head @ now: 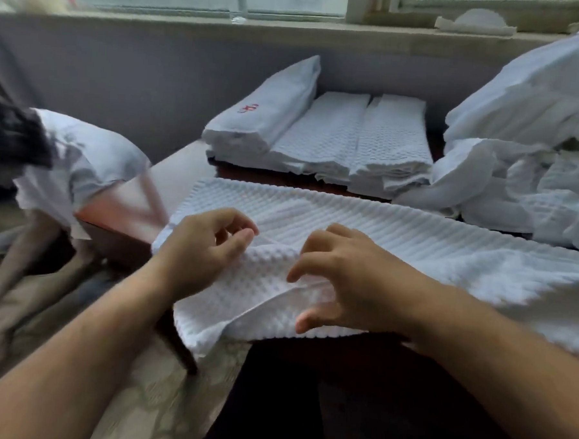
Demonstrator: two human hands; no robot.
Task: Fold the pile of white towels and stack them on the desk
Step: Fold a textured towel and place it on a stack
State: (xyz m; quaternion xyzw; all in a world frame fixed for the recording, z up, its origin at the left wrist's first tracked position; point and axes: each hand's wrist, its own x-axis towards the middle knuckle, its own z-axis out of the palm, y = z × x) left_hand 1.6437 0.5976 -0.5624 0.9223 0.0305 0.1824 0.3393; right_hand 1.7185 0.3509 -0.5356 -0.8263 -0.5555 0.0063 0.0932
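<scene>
other person (66,160): 9 o'clock, white shirt, bent forward and low beside the desk corner; blurred.
desk (180,170): reddish-brown top, bare strip showing at 10 o'clock of the hands.
left hand (206,245): forearm comes in from 7 o'clock, wrist straight, back of the hand up. Fingers curled in, thumb tip close to forefinger, right at a raised ridge of cloth. Can't tell if it actually pinches the ridge.
waffle towel (414,246): spread flat on the near part of the desk, running from 9 to 3 o'clock. Near-left corner droops over the front edge at 6 o'clock. A fold is bunched up between the two hands.
marked towel (263,114): folded, red mark on top, leaning on the left of the stacks at 12 o'clock.
folded stacks (352,138): two side by side at 12 o'clock, against the wall, apart from the spread towel.
right hand (355,280): forearm in from 4 o'clock, palm down. Fingers bent claw-like and spread, tips on the bunched fold, thumb held wide of the forefinger, not closed on the cloth.
unfolded pile (527,137): heaped at 2 o'clock, lower edge touching the spread towel.
</scene>
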